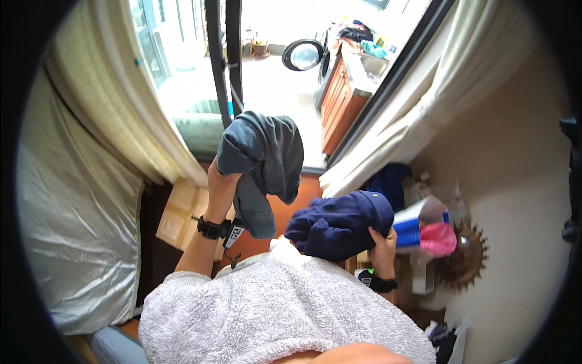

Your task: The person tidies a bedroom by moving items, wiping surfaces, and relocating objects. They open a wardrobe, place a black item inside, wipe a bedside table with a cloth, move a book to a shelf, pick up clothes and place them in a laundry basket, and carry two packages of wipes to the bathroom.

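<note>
A dark grey garment (pixel 267 158), bunched and hanging in folds, is raised before me in my left hand (pixel 222 181). The cloth covers most of those fingers, which are wrapped into it. Lower and to the right, my right hand (pixel 383 246) grips the edge of a navy blue garment (pixel 339 227), thumb on top and the other fingers hidden beneath. That garment is bunched too and lies close to my chest. The two garments hang near each other, with a narrow gap between them.
A sliding door frame (pixel 232 54) stands ahead, with a wooden cabinet (pixel 345 100) and an open round washer door (pixel 304 55) beyond. Curtains (pixel 418 109) hang on both sides. Cardboard boxes (pixel 180 212) sit at left; a pink item (pixel 438 241) and a spiky-rimmed round ornament (pixel 467 258) are right.
</note>
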### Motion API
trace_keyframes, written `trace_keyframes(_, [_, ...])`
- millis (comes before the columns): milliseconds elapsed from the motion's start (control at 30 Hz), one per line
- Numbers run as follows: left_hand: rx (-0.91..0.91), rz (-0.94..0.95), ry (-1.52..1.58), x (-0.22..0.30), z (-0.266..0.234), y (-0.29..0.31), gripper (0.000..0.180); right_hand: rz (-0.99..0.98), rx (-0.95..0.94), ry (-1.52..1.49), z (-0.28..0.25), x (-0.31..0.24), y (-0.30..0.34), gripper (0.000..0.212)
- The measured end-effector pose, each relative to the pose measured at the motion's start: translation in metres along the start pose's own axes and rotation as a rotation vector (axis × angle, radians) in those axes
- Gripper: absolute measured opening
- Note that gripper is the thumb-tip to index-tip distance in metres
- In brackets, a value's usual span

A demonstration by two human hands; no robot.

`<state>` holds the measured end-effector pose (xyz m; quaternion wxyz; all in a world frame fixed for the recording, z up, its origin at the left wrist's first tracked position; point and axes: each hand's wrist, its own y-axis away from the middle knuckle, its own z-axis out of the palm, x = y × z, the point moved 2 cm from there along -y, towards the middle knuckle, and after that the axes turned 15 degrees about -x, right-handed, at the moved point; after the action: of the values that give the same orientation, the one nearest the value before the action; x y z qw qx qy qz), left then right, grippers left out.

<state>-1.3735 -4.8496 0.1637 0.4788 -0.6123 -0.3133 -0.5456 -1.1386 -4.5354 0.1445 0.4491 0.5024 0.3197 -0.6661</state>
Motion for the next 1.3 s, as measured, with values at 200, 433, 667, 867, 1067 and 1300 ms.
trace_keyframes(200, [-0.004,0.000,0.177,-0.031,0.027,-0.200,0.024,0.049,-0.183,-0.014,0.024,-0.020,-0.243,0.024])
trace_keyframes(433, [-0.023,-0.068,0.225,-0.112,0.050,-0.424,0.027,-0.098,-0.010,0.069,0.012,-0.042,-0.462,0.018])
trace_keyframes(667, [-0.187,-0.071,0.036,-0.171,0.095,-0.617,0.032,-0.127,0.045,-0.015,0.010,-0.048,-0.616,0.025])
trace_keyframes(867, [-0.202,0.063,-0.144,-0.197,0.150,-0.760,0.041,-0.149,-0.023,-0.126,0.004,-0.054,-0.757,0.027])
trace_keyframes(1067, [-0.230,0.318,-0.310,-0.197,0.201,-0.924,0.046,-0.113,-0.009,-0.060,-0.007,-0.074,-0.858,0.020])
trace_keyframes(1300, [-0.390,0.558,-0.363,-0.243,0.329,-1.166,0.044,-0.053,0.108,-0.066,-0.025,-0.082,-0.954,0.024])
